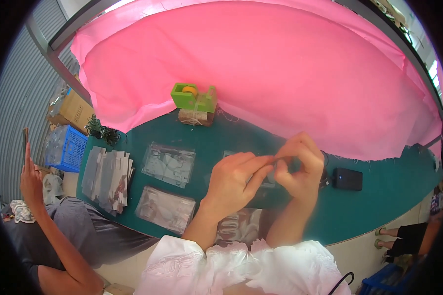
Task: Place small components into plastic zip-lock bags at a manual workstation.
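A tape dispenser [194, 97] stands behind the clear bags [168, 164]; card stack [107, 179] to their left.

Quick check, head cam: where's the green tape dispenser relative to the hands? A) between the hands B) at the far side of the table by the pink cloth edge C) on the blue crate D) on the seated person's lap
B: the green tape dispenser sits on a small block at the pink cloth edge, beyond the left hand and right hand, which meet over the green table.
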`<state>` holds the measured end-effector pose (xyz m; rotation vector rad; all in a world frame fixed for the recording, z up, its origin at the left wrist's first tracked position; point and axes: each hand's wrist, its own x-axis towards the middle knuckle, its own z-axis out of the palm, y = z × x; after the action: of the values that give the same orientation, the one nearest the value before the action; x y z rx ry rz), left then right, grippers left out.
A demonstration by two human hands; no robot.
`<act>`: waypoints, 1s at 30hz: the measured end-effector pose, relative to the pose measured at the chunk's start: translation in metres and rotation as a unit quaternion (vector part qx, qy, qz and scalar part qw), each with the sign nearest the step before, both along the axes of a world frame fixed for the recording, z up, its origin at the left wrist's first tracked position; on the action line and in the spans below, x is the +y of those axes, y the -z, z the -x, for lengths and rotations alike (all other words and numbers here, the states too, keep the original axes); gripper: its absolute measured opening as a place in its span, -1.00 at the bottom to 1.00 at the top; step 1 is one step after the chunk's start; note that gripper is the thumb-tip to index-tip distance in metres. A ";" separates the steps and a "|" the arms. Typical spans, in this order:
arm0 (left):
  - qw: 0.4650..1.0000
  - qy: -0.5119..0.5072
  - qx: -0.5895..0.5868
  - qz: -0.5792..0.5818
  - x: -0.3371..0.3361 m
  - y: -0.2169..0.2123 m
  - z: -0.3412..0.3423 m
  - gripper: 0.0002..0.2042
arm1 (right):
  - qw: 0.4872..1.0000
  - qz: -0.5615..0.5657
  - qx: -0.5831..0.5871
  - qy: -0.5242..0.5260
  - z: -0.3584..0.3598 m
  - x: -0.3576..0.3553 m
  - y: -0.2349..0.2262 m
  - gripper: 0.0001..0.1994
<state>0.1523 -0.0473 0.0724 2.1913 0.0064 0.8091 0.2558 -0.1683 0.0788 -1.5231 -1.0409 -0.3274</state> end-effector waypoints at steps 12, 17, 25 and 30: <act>0.998 0.019 0.061 0.017 0.001 -0.002 -0.003 -0.85 | 0.999 -0.013 0.015 0.044 -0.001 -0.003 0.001 -0.81; 0.998 0.042 0.042 0.009 0.002 0.013 -0.004 -0.82 | 0.998 -0.005 0.029 0.049 0.003 -0.004 -0.002 -0.82; 0.997 0.014 0.077 0.021 0.001 0.007 -0.009 -0.79 | 0.997 -0.021 0.019 0.077 -0.005 -0.008 0.002 -0.85; 0.997 0.042 0.064 0.020 0.001 0.007 -0.008 -0.76 | 0.997 -0.033 0.014 0.071 -0.004 -0.007 0.001 -0.85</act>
<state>0.1598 -0.0462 0.0653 2.1871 -0.0047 0.6163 0.2600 -0.1750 0.0777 -1.5399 -0.8937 -0.4343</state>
